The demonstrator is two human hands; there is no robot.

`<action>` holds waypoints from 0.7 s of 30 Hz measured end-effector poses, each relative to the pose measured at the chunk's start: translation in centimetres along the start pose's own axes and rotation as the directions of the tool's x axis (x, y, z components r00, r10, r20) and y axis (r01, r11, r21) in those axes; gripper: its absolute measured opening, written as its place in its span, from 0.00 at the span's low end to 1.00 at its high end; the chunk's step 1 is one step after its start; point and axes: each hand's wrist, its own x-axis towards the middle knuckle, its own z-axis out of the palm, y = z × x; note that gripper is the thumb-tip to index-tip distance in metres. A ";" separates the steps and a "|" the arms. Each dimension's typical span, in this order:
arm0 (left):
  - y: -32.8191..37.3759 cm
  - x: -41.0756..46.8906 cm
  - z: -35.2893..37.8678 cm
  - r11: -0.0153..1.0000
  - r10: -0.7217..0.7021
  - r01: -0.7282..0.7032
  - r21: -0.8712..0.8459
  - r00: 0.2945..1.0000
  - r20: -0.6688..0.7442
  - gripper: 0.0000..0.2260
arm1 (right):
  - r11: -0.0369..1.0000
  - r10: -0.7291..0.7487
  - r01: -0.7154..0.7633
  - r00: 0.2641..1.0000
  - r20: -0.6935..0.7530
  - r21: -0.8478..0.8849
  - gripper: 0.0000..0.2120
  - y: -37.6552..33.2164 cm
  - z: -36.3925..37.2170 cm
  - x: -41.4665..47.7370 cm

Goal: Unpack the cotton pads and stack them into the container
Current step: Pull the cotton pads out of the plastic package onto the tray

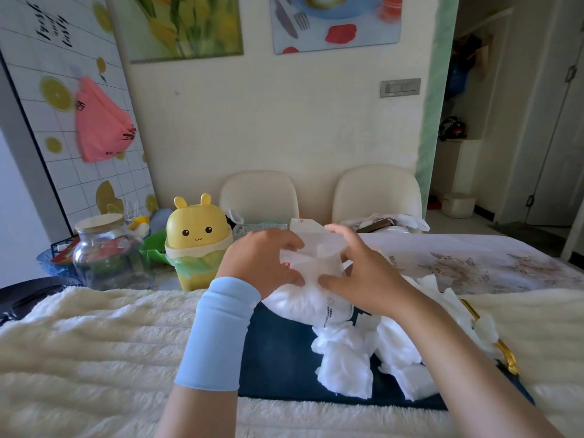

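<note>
A yellow bunny-faced bin (197, 238) with a green liner stands at nine o'clock, with a green bowl (154, 249) just beside it on the left. Further toward nine o'clock sits a glass jar (104, 251) with a pale wooden lid, and a blue basket (52, 262) is beside it. At ten o'clock a pink plastic bag (101, 121) hangs against a lemon-patterned board (47, 74). Two cream chairs (259, 192) (377, 191) stand side by side at twelve o'clock by the wall. On the wall are a tulip picture (186, 23) at eleven, a cutlery picture (335, 20) at twelve and a switch plate (400, 87) at one. A floral cloth (474, 263) lies at three o'clock. A fluffy cream blanket (94, 336) spreads from five to eight o'clock.
</note>
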 end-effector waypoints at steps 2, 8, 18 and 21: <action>-0.7 0.0 0.3 0.999 -0.025 0.027 -0.047 0.999 0.041 0.28 | 1.000 0.017 -0.017 1.000 -0.012 -0.010 0.18 0.8 -0.1 0.3; -3.1 0.6 1.4 0.937 -0.129 0.154 -0.313 0.987 0.100 0.32 | 0.987 0.101 -0.080 0.984 -0.146 0.142 0.06 2.1 0.0 1.1; -0.5 1.2 1.8 0.937 0.110 -0.177 -0.301 0.967 -0.228 0.10 | 0.976 -0.021 0.067 0.976 -0.215 0.209 0.08 0.1 1.4 0.8; 0.1 1.1 2.2 0.960 0.120 -0.197 -0.198 0.931 -0.345 0.25 | 0.979 0.089 -0.022 0.939 -0.332 0.202 0.08 0.8 1.8 1.3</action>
